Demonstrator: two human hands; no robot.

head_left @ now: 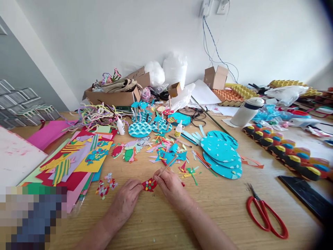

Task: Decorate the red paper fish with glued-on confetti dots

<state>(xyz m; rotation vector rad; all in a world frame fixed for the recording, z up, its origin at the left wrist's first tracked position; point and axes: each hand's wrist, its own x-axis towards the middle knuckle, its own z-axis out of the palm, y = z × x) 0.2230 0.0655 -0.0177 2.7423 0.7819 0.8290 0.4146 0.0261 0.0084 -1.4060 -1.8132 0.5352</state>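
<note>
A small red paper fish [149, 185] with coloured dots lies on the wooden table between my hands. The fingertips of my left hand [128, 194] pinch its left end. My right hand [170, 184] is closed around a thin wooden stick [169, 161] that slants up to the right, and its fingertips are at the fish's right end. A pile of tiny paper bits [106, 185] sits left of my left hand. Coloured paper scraps [171, 152] lie beyond the fish, next to several cut paper fish [127, 152].
Red-handled scissors [266, 217] and a dark phone-like slab [301, 196] lie at right. Blue paper ovals [221, 152], a glue bottle [178, 130], wave-edged blue models [139, 129] and a white flask [246, 113] stand or lie farther back. Coloured sheets [78, 152] cover the left side.
</note>
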